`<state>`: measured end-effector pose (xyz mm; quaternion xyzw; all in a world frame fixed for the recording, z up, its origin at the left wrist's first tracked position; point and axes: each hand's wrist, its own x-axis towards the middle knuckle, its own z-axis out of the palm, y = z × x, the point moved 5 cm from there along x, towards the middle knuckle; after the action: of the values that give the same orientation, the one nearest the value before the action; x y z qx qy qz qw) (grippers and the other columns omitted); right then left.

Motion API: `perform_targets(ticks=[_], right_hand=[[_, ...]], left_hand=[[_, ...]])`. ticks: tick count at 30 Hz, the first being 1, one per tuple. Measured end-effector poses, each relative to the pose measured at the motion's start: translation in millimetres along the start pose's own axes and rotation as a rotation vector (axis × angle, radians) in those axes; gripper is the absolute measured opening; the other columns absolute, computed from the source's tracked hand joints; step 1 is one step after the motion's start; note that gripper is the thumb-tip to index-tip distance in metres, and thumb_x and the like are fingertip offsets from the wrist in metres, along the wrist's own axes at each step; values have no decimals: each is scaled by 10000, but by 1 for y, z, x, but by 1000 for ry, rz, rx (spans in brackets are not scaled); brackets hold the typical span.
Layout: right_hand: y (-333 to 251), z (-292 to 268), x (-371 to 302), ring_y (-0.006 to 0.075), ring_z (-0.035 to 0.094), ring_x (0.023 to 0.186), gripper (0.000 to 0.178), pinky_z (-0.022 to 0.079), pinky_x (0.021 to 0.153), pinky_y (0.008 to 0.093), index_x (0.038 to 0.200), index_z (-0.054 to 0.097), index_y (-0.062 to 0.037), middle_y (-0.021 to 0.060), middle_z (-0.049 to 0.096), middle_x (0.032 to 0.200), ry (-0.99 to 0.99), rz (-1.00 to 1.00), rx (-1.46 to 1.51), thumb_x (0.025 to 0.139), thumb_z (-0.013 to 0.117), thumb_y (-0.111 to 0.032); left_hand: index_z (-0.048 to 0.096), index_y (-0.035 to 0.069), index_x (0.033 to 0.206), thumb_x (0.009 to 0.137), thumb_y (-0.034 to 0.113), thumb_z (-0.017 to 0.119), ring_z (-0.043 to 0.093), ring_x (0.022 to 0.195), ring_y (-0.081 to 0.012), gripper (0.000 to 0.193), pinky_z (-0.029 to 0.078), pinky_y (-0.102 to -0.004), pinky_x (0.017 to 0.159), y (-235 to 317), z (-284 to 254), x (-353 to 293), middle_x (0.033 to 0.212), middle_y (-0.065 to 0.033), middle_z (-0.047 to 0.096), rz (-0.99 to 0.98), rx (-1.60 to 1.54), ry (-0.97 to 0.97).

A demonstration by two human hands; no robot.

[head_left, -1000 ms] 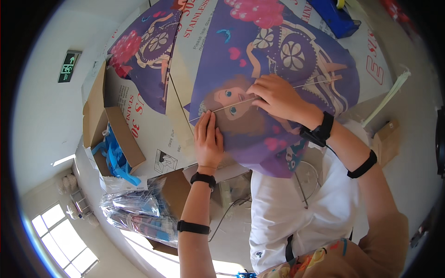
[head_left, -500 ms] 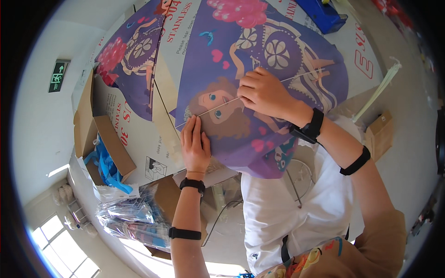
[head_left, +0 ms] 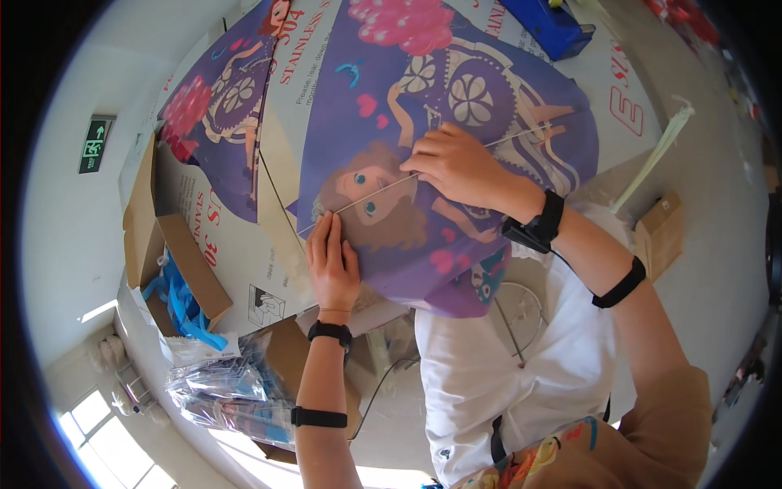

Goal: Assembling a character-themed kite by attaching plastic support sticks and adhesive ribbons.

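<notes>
A purple kite sheet (head_left: 334,122), printed with a princess figure and pink balloons, lies across the table, its near edge drooping toward my lap. Along it runs a thin pale rod (head_left: 371,196), slanting from lower left to upper right. My right hand (head_left: 464,167) pinches the rod near its middle, the fingers curled over it. At the rod's left end my left hand (head_left: 332,265) rests flat on the sheet, fingers stretched out and close together. The rod's tip there is partly hidden by the fingertips.
Another printed purple sheet (head_left: 236,106) lies at the far left. A cardboard box (head_left: 195,269) with blue ribbon (head_left: 175,293) stands at the left edge. Plastic-wrapped packs (head_left: 220,383) sit below it. A blue tool (head_left: 550,28) is at the back; a small carton (head_left: 660,236) is at right.
The whole view has shifted slightly, so the sheet and both hands appear a little farther left. Both hands keep nearly the same places on the rod and sheet.
</notes>
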<state>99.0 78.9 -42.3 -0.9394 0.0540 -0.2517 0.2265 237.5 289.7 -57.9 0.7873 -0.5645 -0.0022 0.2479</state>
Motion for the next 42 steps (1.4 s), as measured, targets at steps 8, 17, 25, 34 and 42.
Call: perform_targets(ticks=[8,17,25,34,42], right_hand=[[6,0,-4,195,576,887,138,389,829,334,942,639,-96,21,610,884,-52,98,-74,805,643,-97],[8,3,-7,195,569,864,164,397,799,334,952,636,-77,22,602,868,-56,110,-67,792,631,-44],[6,3,-7,203,559,887,194,404,793,337,955,632,-78,25,588,886,-63,136,-49,767,651,-36],[5,0,-7,221,575,873,124,418,799,346,885,642,-52,47,610,867,-1,101,-57,761,627,-62],[3,-9,-8,231,569,916,163,422,835,354,914,645,-52,55,606,935,-4,99,-34,752,631,-40]], left_hand=[[554,-22,1308,905,-2,517,488,1251,-359,405,402,-448,1051,2,-1,-1,1355,-159,527,13,15,-7],[550,-26,1316,913,-11,497,482,1251,-360,407,398,-442,1049,7,2,1,1377,-159,513,9,50,-25],[557,-12,1319,914,-3,506,483,1252,-357,409,399,-445,1049,6,0,0,1385,-162,504,17,45,-10],[569,3,1294,902,-11,524,480,1257,-364,394,415,-456,1037,7,0,-1,1386,-160,503,31,67,15],[563,7,1295,903,3,534,482,1252,-369,393,411,-459,1039,6,-2,-1,1385,-161,504,44,73,43]])
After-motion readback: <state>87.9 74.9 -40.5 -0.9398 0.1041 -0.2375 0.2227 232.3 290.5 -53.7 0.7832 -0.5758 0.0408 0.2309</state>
